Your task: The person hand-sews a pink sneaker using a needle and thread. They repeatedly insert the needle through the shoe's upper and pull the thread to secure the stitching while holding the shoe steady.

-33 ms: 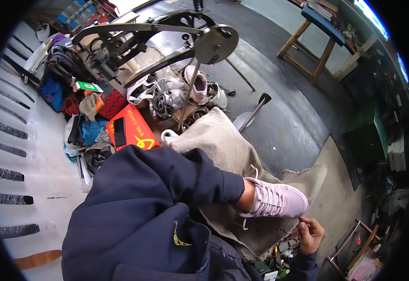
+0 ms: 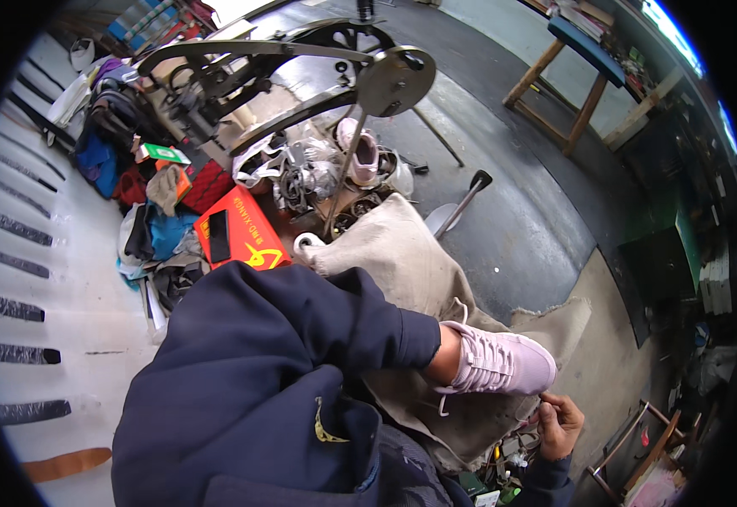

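Note:
A pale pink lace-up sneaker (image 2: pixel 516 365) is over my lap, its toe pointing right. My left hand (image 2: pixel 445 358) is pushed into its opening; only the wrist shows, and the fingers are hidden inside. At the toe, beside the sole edge, my right hand (image 2: pixel 561 427) is closed in a pinch. Whatever lies between its fingertips is too small to make out. Below the sneaker a beige cloth (image 2: pixel 402 253) is spread across my legs. The matching pink sneaker (image 2: pixel 360 156) stands farther off among bags and scraps.
A hand-cranked sewing machine with a metal wheel (image 2: pixel 395 80) stands ahead. To the left are an orange-red box (image 2: pixel 254 228) with a black phone (image 2: pixel 218 237) on it, and heaped fabrics (image 2: pixel 161 232). A blue-topped stool (image 2: pixel 588 51) is far right. Small tools (image 2: pixel 503 469) lie by my right forearm.
The surroundings sit slightly lower and farther right in the view. Both hands and the sneaker keep their places.

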{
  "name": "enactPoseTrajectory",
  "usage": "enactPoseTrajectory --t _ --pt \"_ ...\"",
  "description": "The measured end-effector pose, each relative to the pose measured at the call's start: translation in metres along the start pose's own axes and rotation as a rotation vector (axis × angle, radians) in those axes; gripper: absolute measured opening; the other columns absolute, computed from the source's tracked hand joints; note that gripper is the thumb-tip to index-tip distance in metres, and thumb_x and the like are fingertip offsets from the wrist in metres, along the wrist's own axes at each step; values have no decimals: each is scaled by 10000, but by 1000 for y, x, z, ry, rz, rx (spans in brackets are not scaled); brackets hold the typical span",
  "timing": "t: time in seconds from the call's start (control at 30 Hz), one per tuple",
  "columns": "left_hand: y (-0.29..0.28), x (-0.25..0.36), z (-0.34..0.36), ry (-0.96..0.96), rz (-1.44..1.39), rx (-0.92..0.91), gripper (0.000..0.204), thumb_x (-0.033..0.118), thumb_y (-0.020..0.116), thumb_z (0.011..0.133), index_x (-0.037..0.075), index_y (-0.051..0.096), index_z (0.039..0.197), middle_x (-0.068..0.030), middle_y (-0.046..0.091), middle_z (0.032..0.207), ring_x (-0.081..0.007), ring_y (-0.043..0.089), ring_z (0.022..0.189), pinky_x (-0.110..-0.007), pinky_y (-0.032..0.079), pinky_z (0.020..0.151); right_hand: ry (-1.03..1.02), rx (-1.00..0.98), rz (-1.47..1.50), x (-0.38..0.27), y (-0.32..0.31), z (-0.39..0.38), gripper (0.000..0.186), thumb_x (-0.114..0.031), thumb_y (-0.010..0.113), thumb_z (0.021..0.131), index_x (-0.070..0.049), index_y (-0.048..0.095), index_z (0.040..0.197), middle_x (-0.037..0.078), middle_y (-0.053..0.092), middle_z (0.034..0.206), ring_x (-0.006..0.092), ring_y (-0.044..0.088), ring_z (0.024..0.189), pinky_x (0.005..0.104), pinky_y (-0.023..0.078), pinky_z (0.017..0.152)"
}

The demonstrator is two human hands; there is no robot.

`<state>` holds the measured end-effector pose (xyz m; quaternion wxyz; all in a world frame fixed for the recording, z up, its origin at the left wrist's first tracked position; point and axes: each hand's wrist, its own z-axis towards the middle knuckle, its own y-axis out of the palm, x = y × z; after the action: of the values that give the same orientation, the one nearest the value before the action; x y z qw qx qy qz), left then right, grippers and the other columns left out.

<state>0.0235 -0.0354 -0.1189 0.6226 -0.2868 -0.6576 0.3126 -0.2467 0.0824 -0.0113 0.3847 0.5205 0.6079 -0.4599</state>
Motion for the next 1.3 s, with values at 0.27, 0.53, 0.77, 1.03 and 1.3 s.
enactPoseTrajectory --t 0.27,0.53,0.77,1.03,1.3 --pt "-34 26 -124 137 -81 617 353 30 756 739 71 726 1089 -144 704 1164 -350 657 1132 -439 578 921 -55 54 -161 16 -3 1 312 -279 713 1034 7 711 1160 28 663 692 25 463 539 198 313 506" --pt "-49 73 -159 -442 -41 1014 311 72 817 845 79 712 1137 -135 729 1167 -300 747 851 -358 595 693 -88 61 -97 19 5 -3 308 -270 685 1052 -10 701 1217 18 634 700 18 430 534 198 302 500" --pt "-53 39 -109 -552 152 694 260 188 746 861 62 675 1076 -166 727 975 -361 731 808 -453 573 692 -80 98 -162 13 5 -15 249 -142 616 1057 45 661 1216 43 614 691 100 554 556 244 448 542" --pt "-35 43 -120 -458 130 905 167 204 742 922 68 648 941 -132 710 840 -351 711 753 -426 544 644 -16 169 -74 18 12 -21 205 -190 673 1040 2 677 1109 7 558 637 53 442 525 252 418 516" --pt "-43 78 -135 -306 -919 1047 116 100 730 987 15 656 962 -113 758 996 -176 744 771 -319 564 675 -98 193 -221 8 31 -26 303 -227 658 1048 4 740 1227 36 659 781 90 518 651 254 400 603"
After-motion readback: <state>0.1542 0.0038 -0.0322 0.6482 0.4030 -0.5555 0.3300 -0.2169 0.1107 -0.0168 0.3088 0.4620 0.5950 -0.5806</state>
